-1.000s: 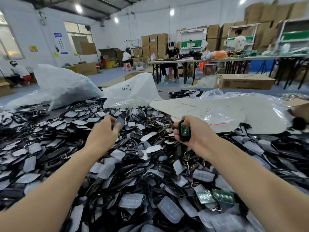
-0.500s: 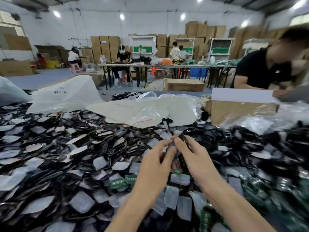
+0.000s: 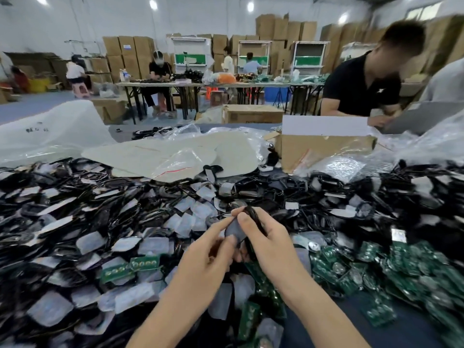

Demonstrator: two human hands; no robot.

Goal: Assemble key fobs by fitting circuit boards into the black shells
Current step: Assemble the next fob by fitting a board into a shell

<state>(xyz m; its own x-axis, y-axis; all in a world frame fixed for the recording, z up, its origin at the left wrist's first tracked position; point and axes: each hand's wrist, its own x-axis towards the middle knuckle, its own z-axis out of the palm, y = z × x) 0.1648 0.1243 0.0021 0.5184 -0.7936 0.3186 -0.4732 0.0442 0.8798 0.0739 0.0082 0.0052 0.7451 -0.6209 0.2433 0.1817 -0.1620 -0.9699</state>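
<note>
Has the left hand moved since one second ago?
Yes. The left hand moved right, from left of the pale sheet to meet the right hand on the black shell.

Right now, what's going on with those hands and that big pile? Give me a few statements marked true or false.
1. The left hand and the right hand pinch one black shell between them. True.
2. The green circuit boards are heaped at the person's left. False: the heap lies to the right.
3. A cardboard box stands beyond the pile of parts. True.
4. Both hands lie flat and open on the table. False: they are raised over the pile, with fingers curled on the shell.
</note>
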